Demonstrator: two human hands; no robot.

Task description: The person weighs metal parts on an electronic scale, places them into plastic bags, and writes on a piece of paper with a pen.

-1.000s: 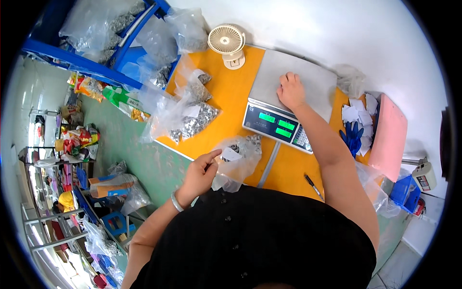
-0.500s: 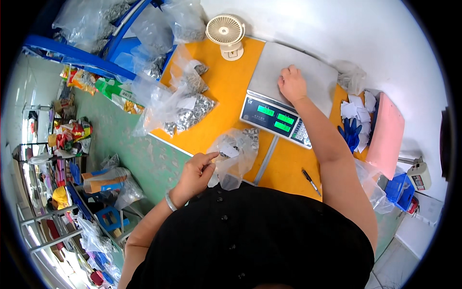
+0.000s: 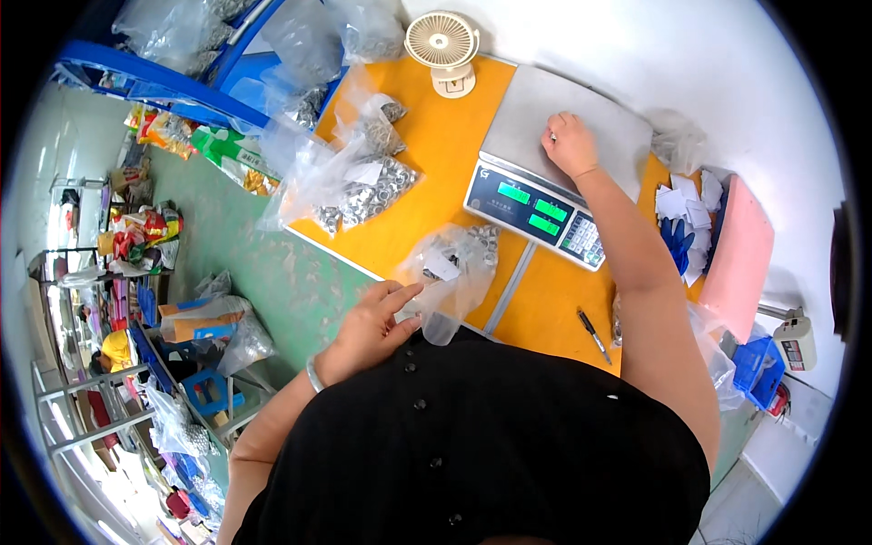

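My right hand (image 3: 570,145) is over the steel platform (image 3: 531,109) of a digital weighing scale with its fingers curled in. A small grey glint shows at the fingertips, too small to name. The scale's front panel (image 3: 536,212) has green lit displays and a keypad. My left hand (image 3: 374,327) is at the near table edge, thumb and forefinger apart, touching or right beside the mouth of a clear plastic bag (image 3: 442,307). Small metal parts and a white paper slip (image 3: 441,265) are in or on that bag.
Larger clear bags of metal rings (image 3: 377,193) lie at the table's left, below blue shelving (image 3: 163,89). A beige fan (image 3: 442,45) stands at the back. To the right are a pen (image 3: 594,334), blue gloves (image 3: 676,242), paper slips (image 3: 683,204) and a pink folder (image 3: 738,259).
My right hand has closed further over the platform, and a small glint now shows at its fingertips. My left forefinger and thumb have spread beside the bag. The whole view has shifted slightly.
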